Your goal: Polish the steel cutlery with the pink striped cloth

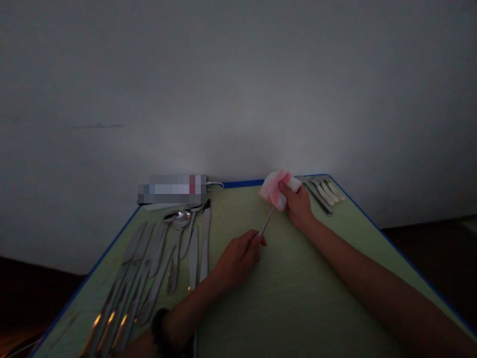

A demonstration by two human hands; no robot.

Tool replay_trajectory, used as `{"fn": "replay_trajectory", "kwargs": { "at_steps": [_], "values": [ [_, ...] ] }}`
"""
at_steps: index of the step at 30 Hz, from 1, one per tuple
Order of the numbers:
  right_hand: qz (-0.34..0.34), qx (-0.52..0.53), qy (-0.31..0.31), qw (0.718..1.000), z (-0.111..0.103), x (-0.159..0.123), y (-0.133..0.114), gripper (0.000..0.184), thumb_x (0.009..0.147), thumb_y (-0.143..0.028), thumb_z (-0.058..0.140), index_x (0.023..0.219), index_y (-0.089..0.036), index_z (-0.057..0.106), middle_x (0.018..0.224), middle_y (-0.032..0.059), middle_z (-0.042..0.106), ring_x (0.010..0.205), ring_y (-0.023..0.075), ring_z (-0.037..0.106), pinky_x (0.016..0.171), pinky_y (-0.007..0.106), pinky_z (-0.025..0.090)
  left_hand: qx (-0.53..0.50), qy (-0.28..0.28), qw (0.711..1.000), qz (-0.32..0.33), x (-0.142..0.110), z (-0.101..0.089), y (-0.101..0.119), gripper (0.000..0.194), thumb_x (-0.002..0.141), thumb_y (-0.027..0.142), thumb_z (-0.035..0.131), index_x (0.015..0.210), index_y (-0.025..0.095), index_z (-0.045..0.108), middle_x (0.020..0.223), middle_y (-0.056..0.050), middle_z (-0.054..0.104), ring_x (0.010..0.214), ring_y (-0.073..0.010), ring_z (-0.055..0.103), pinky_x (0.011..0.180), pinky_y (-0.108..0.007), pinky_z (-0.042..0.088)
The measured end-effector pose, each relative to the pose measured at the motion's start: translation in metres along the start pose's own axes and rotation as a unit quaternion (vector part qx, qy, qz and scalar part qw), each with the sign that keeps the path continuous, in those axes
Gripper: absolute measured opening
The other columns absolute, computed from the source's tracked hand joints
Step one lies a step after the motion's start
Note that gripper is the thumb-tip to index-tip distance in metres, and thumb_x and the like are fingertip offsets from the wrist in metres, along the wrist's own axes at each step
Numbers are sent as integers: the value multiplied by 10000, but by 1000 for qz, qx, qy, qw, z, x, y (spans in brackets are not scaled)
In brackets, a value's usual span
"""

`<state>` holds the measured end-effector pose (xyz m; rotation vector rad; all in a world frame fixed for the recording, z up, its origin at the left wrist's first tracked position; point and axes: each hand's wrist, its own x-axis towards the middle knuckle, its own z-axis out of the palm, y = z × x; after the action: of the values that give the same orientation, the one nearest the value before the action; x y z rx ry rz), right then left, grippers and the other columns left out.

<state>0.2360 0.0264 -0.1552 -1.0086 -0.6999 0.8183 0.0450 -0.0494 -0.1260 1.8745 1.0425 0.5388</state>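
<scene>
My left hand (238,256) is closed around the lower end of a thin-handled piece of cutlery (267,221) above the middle of the table. The far end of this piece is hidden by a pink and white cloth (275,189), so I cannot tell whether it is a spoon or a fork. My right hand (298,203) pinches the folded cloth, thumb on top, at the cutlery's far end. A dark band (161,325) circles my left wrist.
Several table knives (130,278) lie side by side on the left, near spoons (182,220). More cutlery with pale handles (330,191) lies at the back right. A blurred-out box-like object (171,189) and white cable (216,186) sit at the back left. A wall (238,99) stands behind the blue-edged green table (298,298).
</scene>
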Motion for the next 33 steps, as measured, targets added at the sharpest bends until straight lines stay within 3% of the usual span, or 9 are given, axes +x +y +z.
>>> {"fn": "replay_trajectory", "kwargs": {
  "at_steps": [6,9,14,21,29,33],
  "values": [
    [141,160,-51,976,14,-5,-6,255,567,-154,721,789,-173,597,759,-11,659,716,132,594,713,275,486,-3,11,1000,-4,1,2,-3,317,907,363,307,872,170,556,565,51,430,510,-108,432,519,-216,332],
    [171,231,-77,955,19,-9,-17,150,646,-128,618,783,-186,603,752,-12,667,736,134,609,726,273,500,-7,25,1000,-3,2,4,-5,315,906,364,306,877,166,550,570,50,435,511,-110,435,512,-218,330],
    [189,283,-152,928,23,-14,-27,194,727,-143,487,860,-215,608,831,5,687,869,172,623,780,331,515,-11,47,999,-7,3,4,-7,305,910,362,301,881,167,534,566,54,438,497,-104,427,518,-220,337],
    [175,254,-102,946,23,-12,-22,126,765,-229,594,891,-217,606,869,-15,687,768,120,621,712,257,519,13,22,1000,7,1,1,-2,314,916,365,304,870,170,546,571,52,438,521,-107,441,536,-222,334],
    [65,177,-32,982,23,-11,-24,187,670,-301,686,799,-185,616,851,-1,670,745,116,606,648,231,476,4,6,1000,7,2,1,-4,315,919,367,300,888,176,547,561,58,420,509,-102,421,525,-213,327],
    [90,127,24,988,24,-27,-9,295,653,-441,666,737,-167,597,702,-2,637,620,109,562,555,226,430,19,2,1000,0,2,0,-4,316,915,348,298,878,169,555,556,52,437,517,-110,444,539,-219,340]
  ]
}}
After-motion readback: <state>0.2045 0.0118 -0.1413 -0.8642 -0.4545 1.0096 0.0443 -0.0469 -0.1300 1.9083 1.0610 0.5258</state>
